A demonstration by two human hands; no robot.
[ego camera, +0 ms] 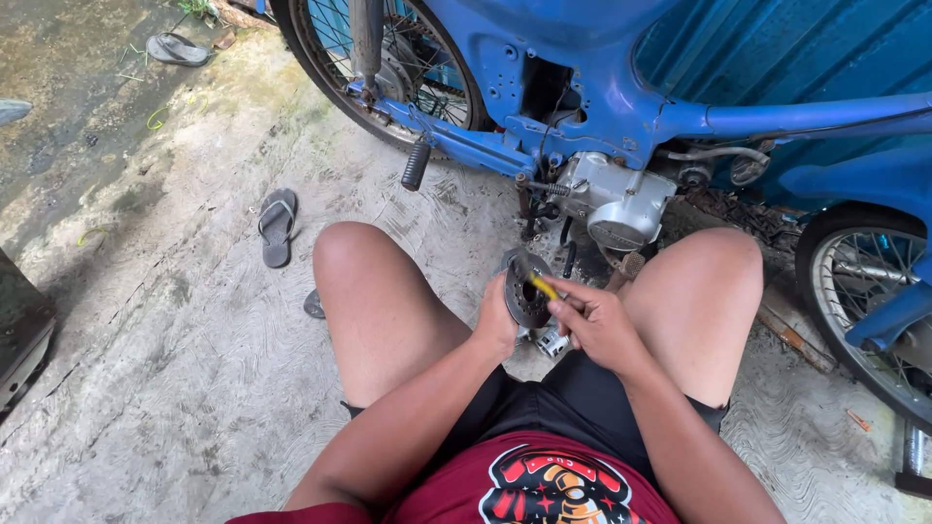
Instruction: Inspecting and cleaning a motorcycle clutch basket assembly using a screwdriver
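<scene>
fig. 1 | i see left hand (pixel 498 325) gripping round dark engine disc (pixel 525 288) between the knees | right hand (pixel 594 325) pinching yellow-handled tool (pixel 544 287) at its centre | i judge: brace disc, keep tip square | blue motorbike (pixel 602 107) beyond

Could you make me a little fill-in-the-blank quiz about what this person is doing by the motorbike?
1. The left hand holds a round, dark ____ part with holes in it.
2. The right hand pokes a thin tool with a ____ handle into that part.
3. The motorbike in front of the knees is painted ____.
4. A grey ____ lies on the concrete floor to the left.

Missing words: metal; yellow; blue; sandal
</scene>
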